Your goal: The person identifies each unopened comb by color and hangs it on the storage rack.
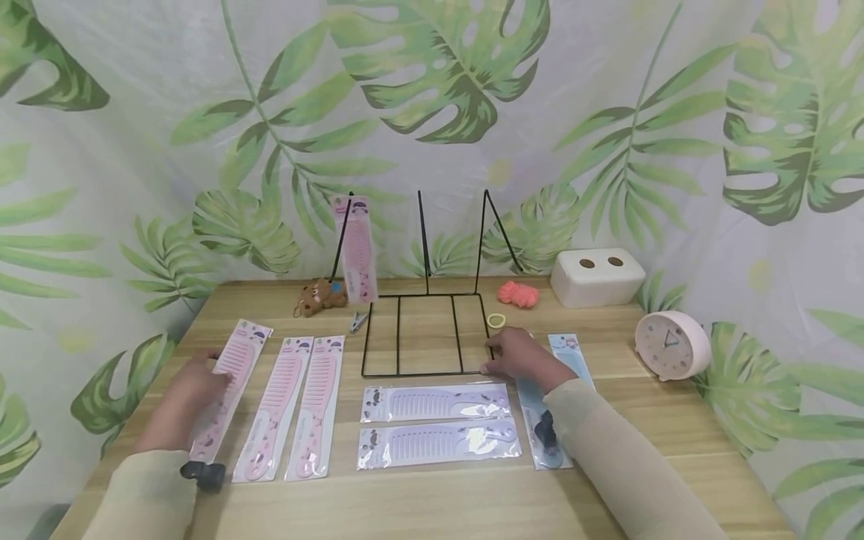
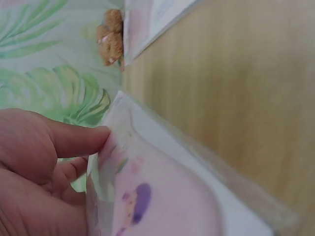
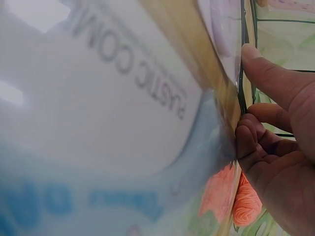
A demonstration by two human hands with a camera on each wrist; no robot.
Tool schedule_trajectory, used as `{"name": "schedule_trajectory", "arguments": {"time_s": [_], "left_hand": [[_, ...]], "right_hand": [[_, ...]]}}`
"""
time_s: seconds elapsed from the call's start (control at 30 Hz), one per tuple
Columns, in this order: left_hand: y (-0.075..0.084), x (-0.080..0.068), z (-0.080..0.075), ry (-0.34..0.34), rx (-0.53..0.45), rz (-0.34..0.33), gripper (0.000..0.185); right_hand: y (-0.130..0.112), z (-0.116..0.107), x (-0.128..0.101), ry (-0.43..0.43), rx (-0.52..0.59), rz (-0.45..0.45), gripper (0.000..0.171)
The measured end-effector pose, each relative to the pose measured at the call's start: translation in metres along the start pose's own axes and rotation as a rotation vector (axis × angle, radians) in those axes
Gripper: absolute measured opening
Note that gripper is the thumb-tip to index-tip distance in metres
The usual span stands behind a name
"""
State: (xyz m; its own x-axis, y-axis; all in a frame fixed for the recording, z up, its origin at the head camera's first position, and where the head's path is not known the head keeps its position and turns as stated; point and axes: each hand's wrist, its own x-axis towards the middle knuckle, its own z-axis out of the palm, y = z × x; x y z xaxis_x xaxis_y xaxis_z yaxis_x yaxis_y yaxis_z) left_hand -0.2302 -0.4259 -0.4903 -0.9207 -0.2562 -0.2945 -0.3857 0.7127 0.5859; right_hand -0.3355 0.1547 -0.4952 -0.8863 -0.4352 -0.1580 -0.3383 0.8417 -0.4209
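At the left, my left hand (image 1: pixel 192 394) pinches the long edge of a packaged pink comb (image 1: pixel 241 356), its thumb in front in the left wrist view. Two more pink comb packs (image 1: pixel 275 405) lie side by side to the right of it. My right hand (image 1: pixel 523 356) grips the right front corner of a black wire rack (image 1: pixel 413 373), thumb and fingers at the wire. Another pink comb pack (image 1: pixel 361 259) hangs upright on the rack's left prong. A blue comb pack (image 1: pixel 570 352) lies partly hidden under my right wrist and fills much of the right wrist view.
Two packaged purple combs (image 1: pixel 435 403) lie crosswise before the rack. A brown plush bear (image 1: pixel 320 296) and a small clip (image 1: pixel 358 322) are left of it. Coral yarn (image 1: pixel 518 294), a yellow ring (image 1: pixel 496 321), a white box (image 1: pixel 597 281) and a pink clock (image 1: pixel 673 345) stand right.
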Motion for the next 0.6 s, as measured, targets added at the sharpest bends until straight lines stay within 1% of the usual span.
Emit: {"name": "schedule_trajectory", "arguments": {"time_s": [0.1, 0.2, 0.27, 0.37, 0.47, 0.53, 0.6], "left_hand": [[-0.001, -0.004, -0.011, 0.011, -0.032, 0.072, 0.068], [0.004, -0.010, -0.020, 0.023, -0.120, 0.158, 0.063], [0.009, -0.014, -0.023, 0.039, -0.176, 0.210, 0.061], [0.015, -0.018, -0.023, 0.053, -0.272, 0.296, 0.050], [0.022, -0.022, -0.021, 0.044, -0.387, 0.423, 0.042], [0.028, -0.026, -0.019, 0.028, -0.458, 0.527, 0.042], [0.037, -0.031, -0.016, -0.006, -0.533, 0.642, 0.042]], "right_hand": [[0.000, 0.000, 0.001, 0.002, 0.001, -0.002, 0.054], [0.000, 0.000, 0.001, 0.000, 0.000, 0.007, 0.056], [0.000, 0.000, 0.001, -0.004, -0.001, 0.012, 0.057], [0.000, 0.000, 0.001, -0.011, 0.006, 0.023, 0.057], [0.000, 0.000, 0.001, -0.012, 0.012, 0.030, 0.059], [-0.001, 0.000, 0.001, -0.011, 0.013, 0.030, 0.059], [-0.001, 0.000, 0.001, -0.010, 0.014, 0.029, 0.059]]}}
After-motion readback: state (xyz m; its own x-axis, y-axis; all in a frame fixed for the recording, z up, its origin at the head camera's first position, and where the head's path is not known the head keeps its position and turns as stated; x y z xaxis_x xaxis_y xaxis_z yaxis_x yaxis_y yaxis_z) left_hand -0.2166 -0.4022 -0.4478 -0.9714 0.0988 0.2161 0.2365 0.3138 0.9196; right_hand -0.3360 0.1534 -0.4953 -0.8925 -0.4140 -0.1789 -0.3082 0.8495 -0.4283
